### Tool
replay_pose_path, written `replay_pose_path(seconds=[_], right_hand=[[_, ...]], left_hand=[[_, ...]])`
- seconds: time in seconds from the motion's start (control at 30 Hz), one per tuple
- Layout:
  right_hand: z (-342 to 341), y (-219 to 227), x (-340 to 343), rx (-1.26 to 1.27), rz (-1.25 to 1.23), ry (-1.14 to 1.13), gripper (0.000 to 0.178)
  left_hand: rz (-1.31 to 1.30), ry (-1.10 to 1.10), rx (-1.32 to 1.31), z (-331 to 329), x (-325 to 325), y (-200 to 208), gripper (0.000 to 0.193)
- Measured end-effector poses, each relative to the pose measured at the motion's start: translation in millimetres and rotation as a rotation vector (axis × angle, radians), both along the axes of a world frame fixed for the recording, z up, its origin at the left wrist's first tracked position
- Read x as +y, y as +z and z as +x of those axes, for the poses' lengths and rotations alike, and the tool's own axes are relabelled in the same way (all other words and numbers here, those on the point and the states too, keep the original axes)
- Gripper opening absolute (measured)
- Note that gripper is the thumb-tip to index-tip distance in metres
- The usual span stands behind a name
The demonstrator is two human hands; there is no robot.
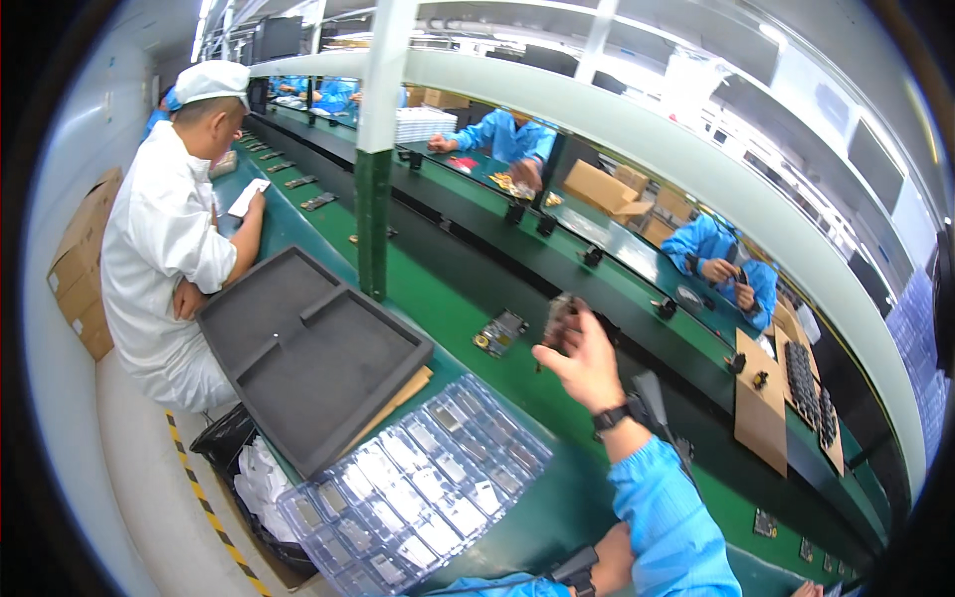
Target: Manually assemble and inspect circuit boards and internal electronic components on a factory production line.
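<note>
My right hand reaches out over the green conveyor belt, thumb to the left. Its fingers close on a dark, motion-blurred piece that looks like a small circuit board. Just left of it, another circuit board with a gold round part lies on the belt. My left hand is low in the view, at the end of a blue sleeve with a black wristband. The right forearm covers its fingers, so their hold is hidden. To the left lies a clear blister tray with pale and grey flat pieces in its pockets.
A black foam tray rests at the bench edge beyond the blister tray. A green-and-white post rises by the belt. Left, a person in white sits; co-workers in blue work opposite. More boards lie at lower right.
</note>
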State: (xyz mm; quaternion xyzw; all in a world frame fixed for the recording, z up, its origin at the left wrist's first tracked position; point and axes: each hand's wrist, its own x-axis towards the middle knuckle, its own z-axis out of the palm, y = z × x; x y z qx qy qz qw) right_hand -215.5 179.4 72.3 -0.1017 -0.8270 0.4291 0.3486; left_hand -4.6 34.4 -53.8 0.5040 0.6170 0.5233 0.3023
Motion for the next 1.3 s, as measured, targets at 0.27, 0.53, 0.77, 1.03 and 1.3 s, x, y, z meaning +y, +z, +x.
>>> replay_pose_path(seconds=[0.27,0.53,0.77,1.03,1.3], right_hand=[[-174,-46,-31,-0.219,0.152,-0.016,0.073],[-221,-96,-22,-0.231,0.386,-0.003,0.052],[-138,-30,-65,-0.027,0.622,0.199,0.022],[9,-14,-191,-0.275,0.626,0.838,0.016],[58,-44,-227,-0.266,0.588,0.817,0.021]], left_hand=[[0.021,0.13,-0.013,-90,-54,13,0.055],[-0.027,0.32,-0.01,-149,-98,13,0.052],[-0.045,0.457,0.035,-170,-130,11,0.05],[-0.053,0.595,0.111,-171,-165,7,0.047],[-0.126,0.815,0.391,-224,-182,29,0.045]])
